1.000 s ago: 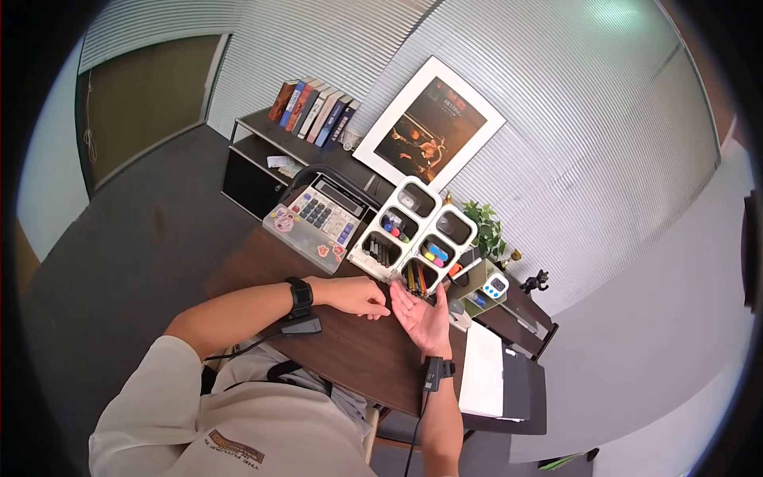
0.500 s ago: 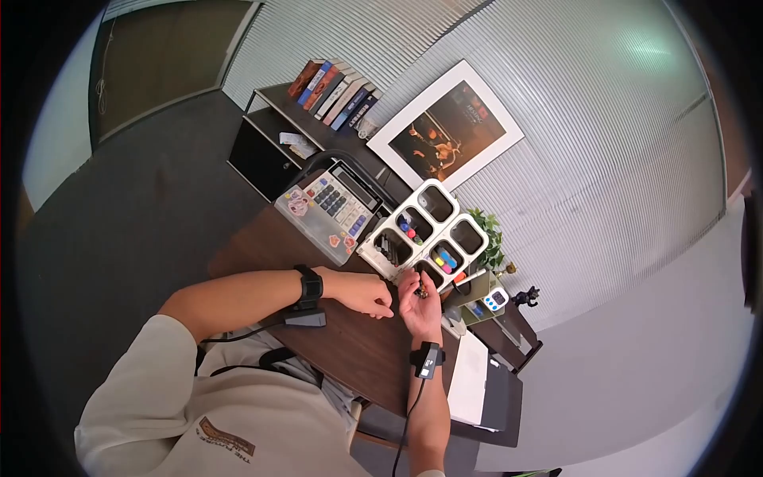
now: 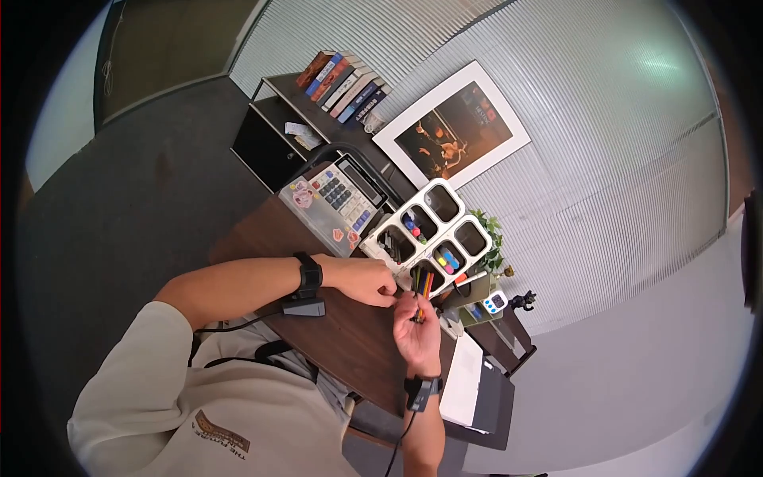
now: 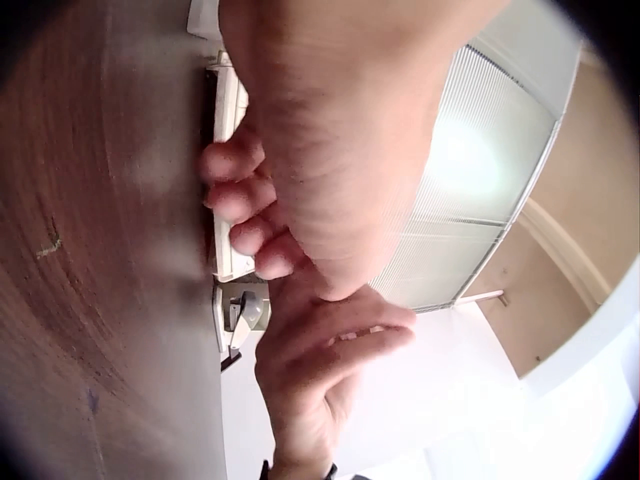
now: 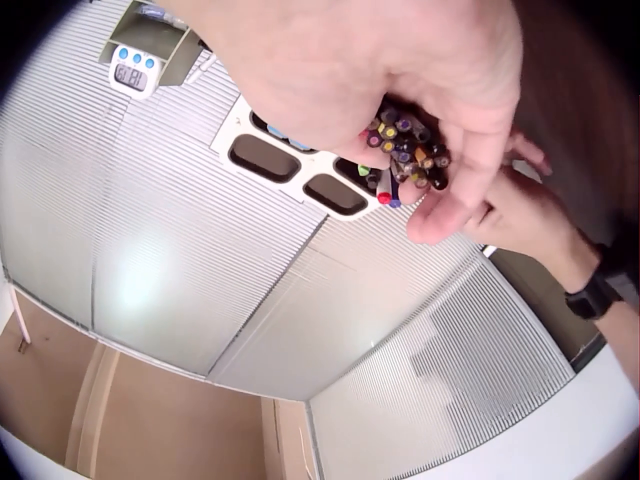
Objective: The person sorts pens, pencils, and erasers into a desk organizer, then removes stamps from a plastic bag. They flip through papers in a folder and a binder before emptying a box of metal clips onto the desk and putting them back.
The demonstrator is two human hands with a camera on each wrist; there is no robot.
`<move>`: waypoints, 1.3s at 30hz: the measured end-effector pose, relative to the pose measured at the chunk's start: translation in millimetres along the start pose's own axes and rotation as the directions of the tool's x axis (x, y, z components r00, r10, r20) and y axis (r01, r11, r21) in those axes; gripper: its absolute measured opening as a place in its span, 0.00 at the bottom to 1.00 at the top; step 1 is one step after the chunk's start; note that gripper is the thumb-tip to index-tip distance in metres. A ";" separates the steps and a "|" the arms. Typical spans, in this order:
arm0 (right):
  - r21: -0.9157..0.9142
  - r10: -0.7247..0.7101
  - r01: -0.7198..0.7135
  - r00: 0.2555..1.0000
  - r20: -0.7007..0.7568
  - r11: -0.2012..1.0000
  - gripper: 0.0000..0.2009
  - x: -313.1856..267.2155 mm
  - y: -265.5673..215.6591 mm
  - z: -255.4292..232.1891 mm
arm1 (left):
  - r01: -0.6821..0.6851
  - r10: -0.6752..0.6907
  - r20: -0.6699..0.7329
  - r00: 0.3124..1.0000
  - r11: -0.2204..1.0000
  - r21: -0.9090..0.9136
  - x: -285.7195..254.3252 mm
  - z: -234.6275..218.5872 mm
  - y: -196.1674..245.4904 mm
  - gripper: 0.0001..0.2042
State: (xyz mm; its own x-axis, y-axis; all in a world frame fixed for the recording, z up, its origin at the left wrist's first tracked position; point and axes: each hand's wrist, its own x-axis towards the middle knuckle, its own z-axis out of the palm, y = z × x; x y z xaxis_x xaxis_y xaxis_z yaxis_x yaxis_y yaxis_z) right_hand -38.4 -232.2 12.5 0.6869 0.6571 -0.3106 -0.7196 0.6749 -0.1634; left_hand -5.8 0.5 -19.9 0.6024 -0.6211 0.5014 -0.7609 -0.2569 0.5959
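Note:
My right hand [image 3: 418,334] grips a bundle of coloured pencils [image 5: 405,150]; their blunt ends show packed together inside the curled fingers in the right wrist view. In the head view the bundle is tilted at the nearest compartment of the white desk organizer [image 3: 435,241]. My left hand [image 3: 362,280] lies low over the desk before the organizer, close beside the right one, its fingers loosely curled and holding nothing visible. Black and grey pens [image 3: 391,248] fill another compartment, with markers [image 3: 415,226] and highlighters [image 3: 447,261] in others.
Left of the organizer stands a calculator [image 3: 342,195] with a sticker-covered panel [image 3: 318,219] before it. To the right are a green holder with a white timer [image 3: 495,302], white paper [image 3: 462,378] and a dark folder [image 3: 491,401]. Behind stand a plant [image 3: 486,230] and a framed picture [image 3: 453,127].
My right hand went from open beside the organizer to gripping the coloured pencils, then drew back toward me with them. The left hand stayed nearly in place. The head view shifted slightly.

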 end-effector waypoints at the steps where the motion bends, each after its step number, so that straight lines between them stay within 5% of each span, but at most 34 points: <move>1: -0.032 -0.010 0.010 1.000 -0.009 0.999 0.07 -10.7 8.8 1.1 | -0.047 0.043 -0.138 0.989 0.999 -0.025 -0.2 1.2 2.9 0.20; 4: -0.107 -0.039 0.036 0.999 -0.030 0.994 0.08 -33.1 33.2 -5.2 | -0.143 0.145 -0.277 0.950 0.989 0.025 3.1 -0.5 7.2 0.17; 8: -0.182 0.047 -0.060 0.996 -0.073 0.982 0.09 -34.1 61.0 -21.4 | -0.119 0.119 -0.199 0.973 0.993 0.013 5.9 -0.9 20.2 0.12; 10: -0.270 0.086 -0.109 0.992 -0.094 0.957 0.09 -27.4 70.5 -26.7 | -0.367 0.352 -0.220 0.910 0.930 -0.029 8.6 9.2 17.0 0.12; 11: -0.280 0.102 -0.119 0.992 -0.074 0.953 0.09 -22.8 70.0 -35.1 | -0.298 0.294 -0.053 0.954 0.944 -0.139 8.2 12.0 13.7 0.18; 16: -0.403 0.105 -0.120 0.993 -0.060 0.907 0.14 -19.8 64.0 -35.3 | -0.195 0.218 0.280 0.935 0.975 -0.105 1.4 35.3 -0.2 0.25; 20: -0.697 0.148 -0.217 0.976 -0.158 0.684 0.25 -37.9 48.9 -22.6 | -0.278 0.280 0.235 0.931 0.960 -0.042 -0.8 45.6 -8.9 0.22; 23: -0.906 0.149 -0.288 0.956 -0.253 0.311 0.27 -45.9 25.6 -14.6 | -0.377 0.364 0.181 0.914 0.925 0.043 -0.1 52.4 -12.2 0.19; 24: -0.903 0.151 -0.291 0.955 -0.255 0.315 0.27 -48.7 18.4 -11.7 | -0.374 0.361 0.183 0.914 0.927 0.040 -0.4 51.1 -11.2 0.19; 30: -0.921 -0.058 -0.348 0.937 -0.344 -0.174 0.26 -56.4 -6.6 31.1 | -0.344 0.312 0.299 0.902 0.937 0.060 -2.2 46.3 -4.8 0.17; 34: -1.000 -0.173 -0.020 0.985 -0.022 0.013 0.22 -42.9 -39.3 27.6 | -0.321 0.278 0.346 0.896 0.944 0.071 -0.1 41.7 1.6 0.19; 39: -0.868 -0.355 0.336 0.912 0.203 0.365 0.16 -6.5 -63.4 -21.1 | -0.256 0.179 0.419 0.890 0.957 0.134 -1.0 43.0 5.3 0.21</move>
State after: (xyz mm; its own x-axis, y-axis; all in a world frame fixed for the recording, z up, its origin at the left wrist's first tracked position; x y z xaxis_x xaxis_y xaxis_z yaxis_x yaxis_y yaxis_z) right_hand 0.6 -286.3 5.1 0.9031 0.4279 -0.0350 -0.1211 0.1757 -0.9770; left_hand -20.8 -32.0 -44.2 0.2988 -0.9092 0.2900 -0.9149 -0.1865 0.3580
